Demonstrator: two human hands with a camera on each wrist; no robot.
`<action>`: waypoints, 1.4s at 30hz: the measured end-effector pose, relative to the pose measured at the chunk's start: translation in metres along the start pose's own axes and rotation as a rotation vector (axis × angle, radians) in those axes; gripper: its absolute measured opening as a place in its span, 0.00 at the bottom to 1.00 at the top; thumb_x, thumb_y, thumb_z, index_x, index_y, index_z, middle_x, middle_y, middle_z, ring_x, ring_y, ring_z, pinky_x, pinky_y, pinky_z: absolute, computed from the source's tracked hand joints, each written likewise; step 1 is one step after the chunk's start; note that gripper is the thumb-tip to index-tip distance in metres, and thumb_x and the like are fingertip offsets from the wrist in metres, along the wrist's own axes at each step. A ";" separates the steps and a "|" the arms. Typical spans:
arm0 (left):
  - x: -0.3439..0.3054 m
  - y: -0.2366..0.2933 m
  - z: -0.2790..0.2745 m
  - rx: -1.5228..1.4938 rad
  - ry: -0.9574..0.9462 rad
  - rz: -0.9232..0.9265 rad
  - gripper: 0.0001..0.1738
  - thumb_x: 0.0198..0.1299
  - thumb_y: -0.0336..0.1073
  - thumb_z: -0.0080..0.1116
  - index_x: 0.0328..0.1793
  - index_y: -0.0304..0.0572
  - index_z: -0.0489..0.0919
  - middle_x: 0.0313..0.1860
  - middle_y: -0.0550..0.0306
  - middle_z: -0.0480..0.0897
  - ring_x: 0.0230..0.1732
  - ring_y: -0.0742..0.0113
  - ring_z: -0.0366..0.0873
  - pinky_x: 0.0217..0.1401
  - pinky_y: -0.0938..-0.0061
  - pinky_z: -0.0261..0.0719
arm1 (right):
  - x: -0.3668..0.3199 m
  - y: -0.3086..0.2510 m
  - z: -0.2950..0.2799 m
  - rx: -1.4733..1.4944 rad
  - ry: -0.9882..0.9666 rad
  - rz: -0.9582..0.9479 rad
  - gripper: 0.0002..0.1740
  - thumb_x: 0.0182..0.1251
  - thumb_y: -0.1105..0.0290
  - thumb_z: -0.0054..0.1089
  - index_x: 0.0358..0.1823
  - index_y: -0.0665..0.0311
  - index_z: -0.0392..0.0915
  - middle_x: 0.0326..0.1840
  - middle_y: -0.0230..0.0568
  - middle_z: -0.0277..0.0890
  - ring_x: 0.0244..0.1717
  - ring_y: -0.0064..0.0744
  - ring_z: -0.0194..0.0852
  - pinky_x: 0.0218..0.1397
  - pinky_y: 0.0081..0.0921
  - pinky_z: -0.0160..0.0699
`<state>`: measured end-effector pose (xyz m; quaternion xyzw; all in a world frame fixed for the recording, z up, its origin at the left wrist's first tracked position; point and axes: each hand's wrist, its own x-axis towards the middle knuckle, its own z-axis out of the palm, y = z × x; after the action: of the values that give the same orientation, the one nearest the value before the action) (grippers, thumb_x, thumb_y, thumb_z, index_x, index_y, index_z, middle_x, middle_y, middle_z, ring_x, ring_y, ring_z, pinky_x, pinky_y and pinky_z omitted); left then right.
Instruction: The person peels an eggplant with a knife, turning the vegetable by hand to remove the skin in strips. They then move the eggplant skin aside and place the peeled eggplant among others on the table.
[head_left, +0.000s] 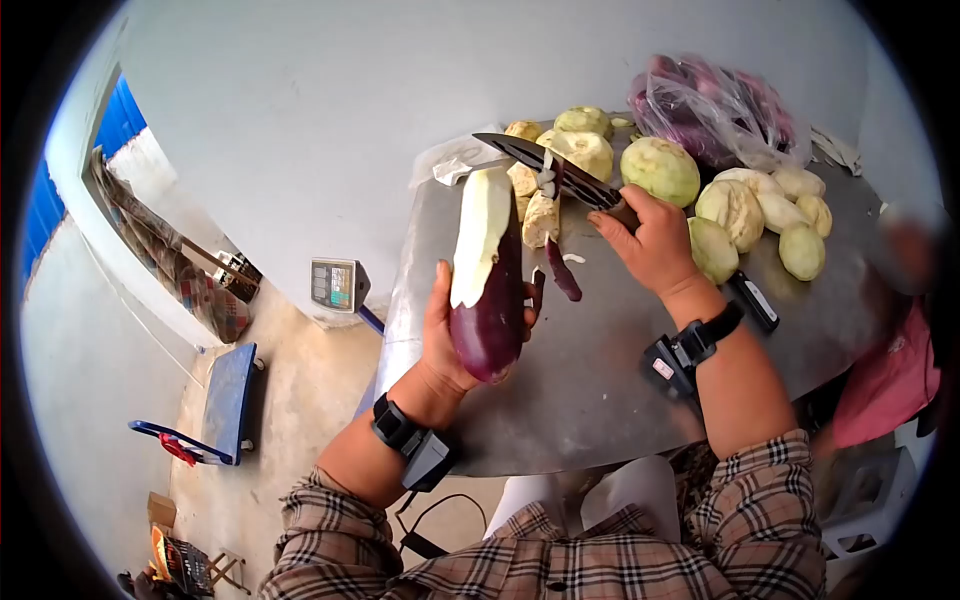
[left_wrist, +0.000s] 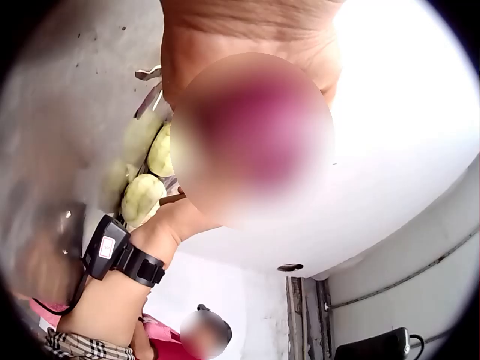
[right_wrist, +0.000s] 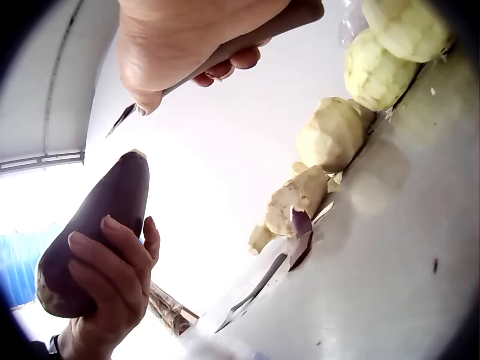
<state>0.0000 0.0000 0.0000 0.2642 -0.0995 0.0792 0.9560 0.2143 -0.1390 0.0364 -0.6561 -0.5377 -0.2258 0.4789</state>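
My left hand (head_left: pixel 440 335) holds a large purple eggplant (head_left: pixel 490 325) upright over the near left of the metal table (head_left: pixel 590 400). A broad white strip on its upper side is bare of skin. My right hand (head_left: pixel 655 245) grips a dark-bladed knife (head_left: pixel 515 150) by its handle, the blade pointing left above the eggplant's top. A curl of peel (head_left: pixel 548 175) overlaps the blade. In the right wrist view the eggplant (right_wrist: pixel 94 225) shows its unpeeled side, with left fingers wrapped around it. A round blur hides most of it in the left wrist view.
Several peeled eggplants (head_left: pixel 660 170) lie across the back and right of the table, near purple peel strips (head_left: pixel 565 275). Behind them sits a plastic bag (head_left: pixel 720 110) of purple eggplants. A scale (head_left: pixel 335 287) and blue trolley (head_left: pixel 230 400) stand left. Another person (left_wrist: pixel 157 330) is nearby.
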 end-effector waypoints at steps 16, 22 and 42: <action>0.002 0.001 0.016 0.669 0.296 0.155 0.41 0.58 0.63 0.52 0.65 0.36 0.67 0.49 0.43 0.78 0.42 0.53 0.81 0.42 0.66 0.80 | 0.002 -0.019 -0.001 -0.341 -0.013 -0.101 0.17 0.47 0.59 0.71 0.25 0.60 0.72 0.25 0.38 0.73 0.27 0.46 0.76 0.29 0.39 0.74; 0.001 -0.004 0.013 0.681 0.325 0.013 0.36 0.59 0.55 0.57 0.63 0.34 0.67 0.46 0.48 0.78 0.42 0.61 0.79 0.44 0.65 0.82 | 0.005 -0.017 -0.005 -0.414 0.019 -0.125 0.17 0.45 0.61 0.73 0.29 0.60 0.74 0.26 0.38 0.74 0.27 0.46 0.76 0.31 0.37 0.74; 0.000 -0.002 0.007 0.362 0.274 0.041 0.38 0.61 0.62 0.51 0.66 0.41 0.67 0.52 0.45 0.78 0.48 0.48 0.80 0.49 0.59 0.80 | 0.004 -0.018 -0.005 0.097 -0.006 0.160 0.18 0.60 0.57 0.64 0.32 0.67 0.75 0.23 0.47 0.77 0.25 0.45 0.76 0.30 0.33 0.72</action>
<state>-0.0010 -0.0053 0.0048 0.4160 0.0419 0.1505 0.8959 0.2004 -0.1421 0.0485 -0.6737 -0.4953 -0.1588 0.5250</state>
